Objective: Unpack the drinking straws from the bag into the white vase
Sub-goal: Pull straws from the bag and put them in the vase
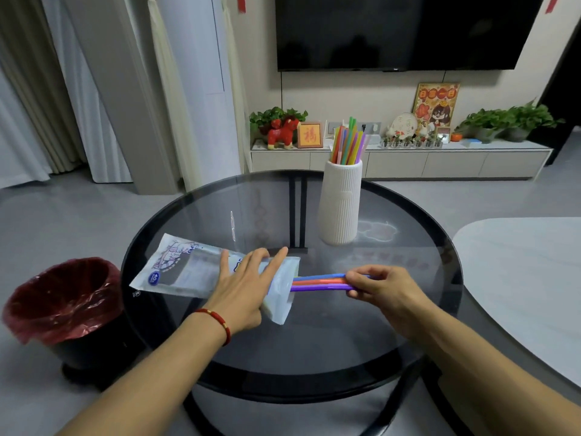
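A clear printed straw bag (185,272) lies flat on the round glass table (393,325), its open end pointing right. My left hand (243,286) presses flat on the bag, fingers spread. My right hand (382,286) pinches a few straws (317,282), blue, orange and purple, which stick partway out of the bag's mouth. The ribbed white vase (340,204) stands upright at the table's far side, holding several coloured straws (347,144).
A black bin with a red liner (61,305) stands on the floor left of the table. A pale second table (528,278) sits at the right. A TV cabinet with plants and ornaments (399,158) runs along the far wall.
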